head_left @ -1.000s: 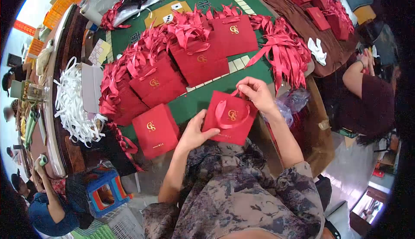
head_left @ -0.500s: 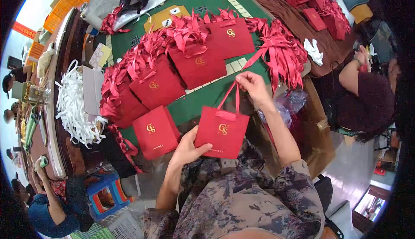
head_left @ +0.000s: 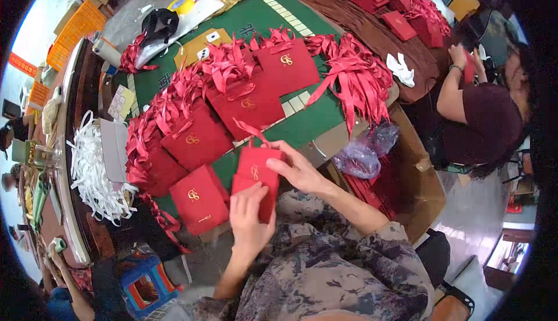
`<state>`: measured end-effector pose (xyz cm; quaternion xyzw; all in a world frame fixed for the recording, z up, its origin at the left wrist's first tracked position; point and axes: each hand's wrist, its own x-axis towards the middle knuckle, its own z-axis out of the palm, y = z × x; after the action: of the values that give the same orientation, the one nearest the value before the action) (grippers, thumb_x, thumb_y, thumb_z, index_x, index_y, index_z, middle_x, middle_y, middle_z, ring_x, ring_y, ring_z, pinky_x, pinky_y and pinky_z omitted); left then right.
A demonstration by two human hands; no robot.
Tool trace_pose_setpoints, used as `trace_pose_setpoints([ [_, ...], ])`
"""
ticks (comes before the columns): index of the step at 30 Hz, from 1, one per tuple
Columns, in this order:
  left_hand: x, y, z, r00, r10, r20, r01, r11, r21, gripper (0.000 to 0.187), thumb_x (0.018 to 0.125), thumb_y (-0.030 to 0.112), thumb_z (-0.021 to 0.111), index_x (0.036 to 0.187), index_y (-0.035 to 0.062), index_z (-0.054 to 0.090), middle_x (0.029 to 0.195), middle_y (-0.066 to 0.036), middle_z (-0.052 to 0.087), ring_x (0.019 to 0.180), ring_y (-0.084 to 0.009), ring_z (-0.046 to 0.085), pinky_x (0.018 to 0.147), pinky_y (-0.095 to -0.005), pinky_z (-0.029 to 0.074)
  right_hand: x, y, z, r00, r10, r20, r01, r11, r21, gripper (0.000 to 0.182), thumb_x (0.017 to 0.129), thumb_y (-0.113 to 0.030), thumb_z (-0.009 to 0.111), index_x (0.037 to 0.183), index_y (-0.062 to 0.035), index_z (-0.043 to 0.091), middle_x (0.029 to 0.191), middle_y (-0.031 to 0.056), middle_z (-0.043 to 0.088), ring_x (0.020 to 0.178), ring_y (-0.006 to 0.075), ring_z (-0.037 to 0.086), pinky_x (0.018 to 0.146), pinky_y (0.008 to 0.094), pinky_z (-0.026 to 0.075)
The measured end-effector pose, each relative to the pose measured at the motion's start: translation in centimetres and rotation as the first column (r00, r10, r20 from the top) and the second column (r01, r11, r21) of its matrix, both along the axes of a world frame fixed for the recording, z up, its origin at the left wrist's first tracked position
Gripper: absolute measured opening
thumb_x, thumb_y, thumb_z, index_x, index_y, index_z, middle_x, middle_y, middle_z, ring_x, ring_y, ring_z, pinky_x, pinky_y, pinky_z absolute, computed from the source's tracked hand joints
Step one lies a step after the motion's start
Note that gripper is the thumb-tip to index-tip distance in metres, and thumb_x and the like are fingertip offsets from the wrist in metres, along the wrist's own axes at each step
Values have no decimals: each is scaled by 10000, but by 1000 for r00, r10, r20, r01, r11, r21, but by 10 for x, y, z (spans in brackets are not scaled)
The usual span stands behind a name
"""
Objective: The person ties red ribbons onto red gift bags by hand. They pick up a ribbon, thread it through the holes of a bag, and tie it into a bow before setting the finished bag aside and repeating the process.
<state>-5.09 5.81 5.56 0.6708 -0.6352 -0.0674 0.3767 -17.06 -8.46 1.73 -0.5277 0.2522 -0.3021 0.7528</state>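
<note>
A small red gift bag (head_left: 251, 161) with a gold logo is between my hands at the table's near edge, turned partly sideways. My left hand (head_left: 250, 213) holds its lower part, fingers across the front. At its upper right edge, my right hand (head_left: 293, 170) grips it with thumb and fingers. The ribbon handle loops up above the bag. Just left lies another red bag (head_left: 200, 199) with gold print. Behind stand several red bags (head_left: 247, 103) with ribbon handles heaped over them, and a bundle of red ribbons (head_left: 357, 77) hangs at the right.
A box of white ribbons (head_left: 113, 146) stands at the left. On the right are a cardboard box (head_left: 424, 187) with red bags and clear plastic (head_left: 363, 155). A person in a dark shirt (head_left: 482, 123) sits at the far right; another person's arm (head_left: 72, 280) shows lower left. A blue stool (head_left: 139, 277) stands below.
The held bag has turned and moved up and left. My right hand has come down from the raised ribbon handle onto the bag's upper side. The whole view has shifted slightly.
</note>
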Motion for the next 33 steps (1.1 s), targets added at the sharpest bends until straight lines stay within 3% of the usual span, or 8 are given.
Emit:
trace_pose_setpoints([
  [4, -17, -2, -26, 992, -98, 85, 86, 988, 126, 652, 696, 66, 758, 1311, 78, 543, 1333, -146, 526, 1215, -347, 516, 988, -469, 414, -5, -12, -32, 996, 38, -77, -40, 999, -20, 341, 992, -232, 624, 1249, -10, 590, 1125, 45, 649, 1055, 96, 570, 896, 296, 489],
  [6, -19, -3, -40, 983, -145, 117, 120, 973, 198, 678, 690, 64, 750, 1332, 83, 535, 1326, -147, 520, 1220, -343, 506, 988, -470, 415, -13, -20, -39, 949, 5, -315, -78, 973, -219, 324, 966, -226, 646, 1195, 2, 631, 1108, 105, 672, 1013, 154, 629, 885, 313, 501],
  [7, -21, -5, -47, 983, -142, 118, 117, 973, 199, 678, 690, 64, 750, 1332, 83, 535, 1326, -147, 520, 1220, -343, 506, 988, -470, 415, -21, -22, -38, 868, -187, -460, -93, 849, -521, 298, 955, -190, 658, 1197, -17, 645, 1078, 97, 667, 989, 178, 646, 881, 297, 511],
  [8, -23, -7, -53, 980, -148, 130, 122, 975, 187, 722, 656, 55, 765, 1338, 85, 530, 1304, -149, 521, 1204, -349, 505, 984, -468, 410, -23, -27, -38, 882, -255, -396, 17, 857, -515, 252, 927, -173, 677, 1137, -35, 668, 1006, 130, 650, 916, 247, 665, 811, 334, 529],
  [12, -32, -11, -64, 979, -143, 143, 106, 965, 241, 745, 646, 95, 791, 1344, 80, 531, 1298, -151, 503, 1201, -357, 487, 979, -469, 401, -40, -74, -39, 690, -642, -334, 40, 495, -868, 222, 892, -57, 626, 1111, -56, 666, 1049, 149, 595, 951, 349, 600, 844, 415, 494],
  [20, -53, -26, -74, 990, -60, 129, 20, 958, 288, 935, 618, 201, 874, 1432, 73, 432, 1370, -168, 452, 1239, -378, 440, 997, -495, 387, -46, -125, -55, 601, -735, -315, -94, 327, -940, 179, 840, -30, 665, 1016, -63, 651, 983, 129, 554, 947, 352, 560, 806, 445, 487],
  [27, -8, -49, -64, 992, 91, 92, -99, 991, 87, 588, 791, 156, 762, 1324, 56, 535, 1281, -167, 532, 1165, -367, 485, 962, -478, 396, -49, -93, -43, 605, -711, -358, -122, 362, -924, 105, 844, -66, 677, 914, -31, 607, 941, 133, 552, 919, 360, 548, 783, 454, 468],
  [33, 17, -76, -68, 983, 71, 171, -83, 994, 64, 549, 784, 152, 763, 1287, 55, 565, 1221, -124, 576, 1131, -330, 503, 933, -461, 397, -44, -34, -27, 715, -605, -350, -138, 369, -919, 114, 842, -77, 678, 922, -41, 604, 963, 120, 593, 944, 337, 558, 812, 436, 461],
])
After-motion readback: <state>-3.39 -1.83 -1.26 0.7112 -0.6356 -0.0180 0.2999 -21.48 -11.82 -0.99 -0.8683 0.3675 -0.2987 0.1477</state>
